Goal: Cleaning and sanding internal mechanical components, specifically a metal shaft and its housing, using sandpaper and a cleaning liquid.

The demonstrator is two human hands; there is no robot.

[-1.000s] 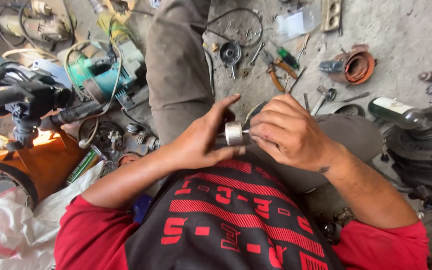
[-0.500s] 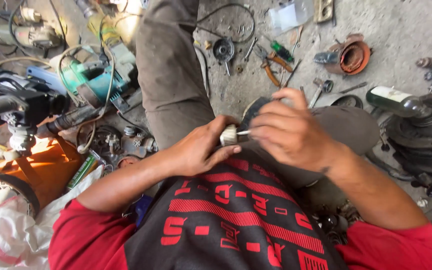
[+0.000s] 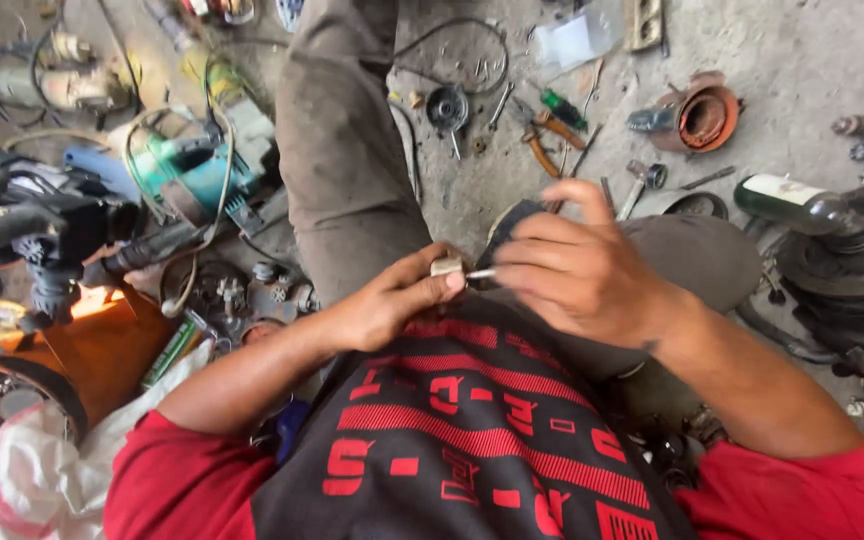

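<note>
While the head view looks down over a red and black shirt (image 3: 472, 440), the left hand (image 3: 382, 305) pinches a small pale metal ring (image 3: 446, 266) between thumb and fingertips, held near the chest above the lap. The right hand (image 3: 577, 275) closes narrowly on a thin metal pin (image 3: 482, 273) whose tip touches the ring; judging by that, the fitting is under way, not finished. Far right on the floor, a round rust-orange housing (image 3: 704, 117) lies on its side, its hollow apparently empty. A dark bottle (image 3: 797, 205) lies at right; its contents cannot be told.
</note>
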